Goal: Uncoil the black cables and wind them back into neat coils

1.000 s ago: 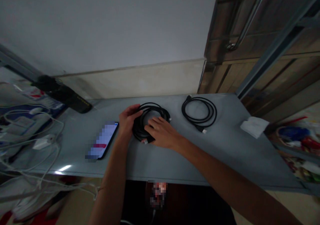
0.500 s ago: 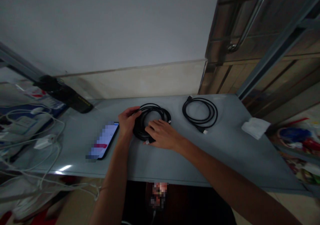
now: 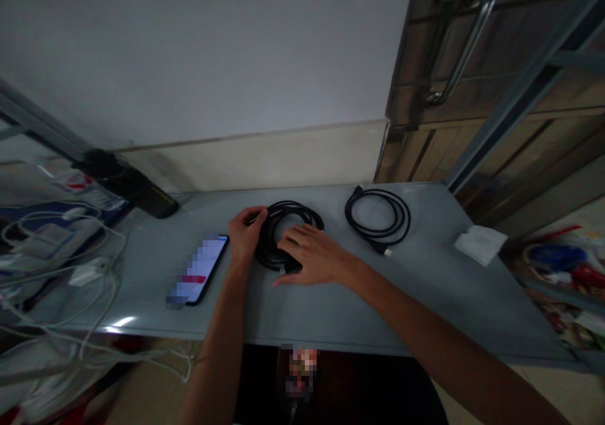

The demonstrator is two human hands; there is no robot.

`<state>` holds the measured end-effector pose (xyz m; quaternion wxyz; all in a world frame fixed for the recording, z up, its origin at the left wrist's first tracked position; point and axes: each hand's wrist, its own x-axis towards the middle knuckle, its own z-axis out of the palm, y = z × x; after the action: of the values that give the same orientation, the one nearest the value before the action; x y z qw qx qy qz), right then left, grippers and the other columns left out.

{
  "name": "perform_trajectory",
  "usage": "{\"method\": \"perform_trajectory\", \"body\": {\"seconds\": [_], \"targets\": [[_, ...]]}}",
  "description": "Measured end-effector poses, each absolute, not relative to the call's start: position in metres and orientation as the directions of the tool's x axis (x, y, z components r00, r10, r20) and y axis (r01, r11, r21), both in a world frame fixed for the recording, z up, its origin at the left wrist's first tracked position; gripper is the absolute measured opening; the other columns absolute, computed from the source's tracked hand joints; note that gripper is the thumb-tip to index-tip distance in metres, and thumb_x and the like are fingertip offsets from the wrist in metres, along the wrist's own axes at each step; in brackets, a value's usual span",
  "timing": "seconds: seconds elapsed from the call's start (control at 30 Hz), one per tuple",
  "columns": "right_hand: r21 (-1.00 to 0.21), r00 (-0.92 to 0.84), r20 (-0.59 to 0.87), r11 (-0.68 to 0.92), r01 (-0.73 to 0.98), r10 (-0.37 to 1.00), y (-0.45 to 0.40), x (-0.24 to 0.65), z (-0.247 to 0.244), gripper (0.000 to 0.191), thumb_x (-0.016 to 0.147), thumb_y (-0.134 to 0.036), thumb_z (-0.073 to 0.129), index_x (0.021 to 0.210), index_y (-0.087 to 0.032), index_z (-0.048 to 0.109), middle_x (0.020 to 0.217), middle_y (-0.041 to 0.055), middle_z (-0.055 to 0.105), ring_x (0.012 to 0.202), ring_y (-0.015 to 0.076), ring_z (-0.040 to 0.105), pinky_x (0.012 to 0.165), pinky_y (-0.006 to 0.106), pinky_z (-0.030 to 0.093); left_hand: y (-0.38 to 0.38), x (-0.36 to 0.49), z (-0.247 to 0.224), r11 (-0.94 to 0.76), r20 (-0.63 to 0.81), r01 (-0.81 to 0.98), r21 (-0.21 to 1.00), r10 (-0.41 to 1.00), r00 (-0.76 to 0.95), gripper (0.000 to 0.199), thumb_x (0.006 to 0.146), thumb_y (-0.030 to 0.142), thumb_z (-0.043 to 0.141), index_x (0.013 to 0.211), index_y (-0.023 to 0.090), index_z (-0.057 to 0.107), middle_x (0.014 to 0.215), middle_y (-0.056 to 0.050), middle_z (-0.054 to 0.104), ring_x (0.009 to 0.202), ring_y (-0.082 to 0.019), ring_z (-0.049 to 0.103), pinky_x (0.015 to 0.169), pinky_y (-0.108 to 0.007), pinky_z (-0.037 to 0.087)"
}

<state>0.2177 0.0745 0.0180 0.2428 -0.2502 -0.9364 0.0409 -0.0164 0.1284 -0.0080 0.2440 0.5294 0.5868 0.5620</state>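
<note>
A thick coil of black cable (image 3: 267,248) lies on the grey table in front of me. My left hand (image 3: 246,229) pinches the coil's left side between thumb and fingers. Over its near right part lies my right hand (image 3: 314,255), fingers bent into the ring and touching the cable. The right thumb points left, apart from the fingers and off the cable. Close to that thumb a dark cable connector with a lighter tip shows, partly covered by the hand. To the right rests a second, thinner coiled black cable (image 3: 407,217), with a connector at each end.
A lit phone (image 3: 208,264) lies left of my left arm. At the back left a dark bottle (image 3: 142,188) leans over. White cords and adapters (image 3: 89,270) crowd the left end. A folded white tissue (image 3: 481,244) sits near the right edge; a wall closes off the back.
My right thumb has moved away from the connector and now stretches out. The left hand stays on the coil's left side. The view has shifted slightly.
</note>
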Motion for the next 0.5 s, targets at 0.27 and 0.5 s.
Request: {"method": "perform_trajectory", "body": {"seconds": [0.27,0.5], "targets": [[-0.243,-0.487,0.439,0.622,0.744,0.755,0.082,0.323,0.041,0.055,0.096,-0.062,0.086,0.121,-0.016,0.068,0.125,0.0154,0.069,0.117,0.0348,0.067,0.108,0.050,0.054,0.130,-0.018,-0.012,-0.170,0.300,0.348,0.922,0.882,-0.364,0.037,0.086,0.056,0.082,0.099,0.021,0.085,0.099,-0.007,0.084,0.097,-0.027,0.077,0.095,-0.038,0.059],[-0.104,-0.399,0.295,0.444,0.890,0.868,0.061,0.402,-0.008,0.054,0.099,-0.064,0.080,0.117,-0.015,0.066,0.120,0.0174,0.070,0.114,0.0386,0.068,0.104,0.054,0.053,0.128,-0.015,-0.007,-0.234,0.350,0.300,0.925,0.833,-0.428,0.040,0.091,0.059,0.079,0.102,0.020,0.082,0.102,-0.007,0.083,0.099,-0.024,0.078,0.095,-0.035,0.059]]}}
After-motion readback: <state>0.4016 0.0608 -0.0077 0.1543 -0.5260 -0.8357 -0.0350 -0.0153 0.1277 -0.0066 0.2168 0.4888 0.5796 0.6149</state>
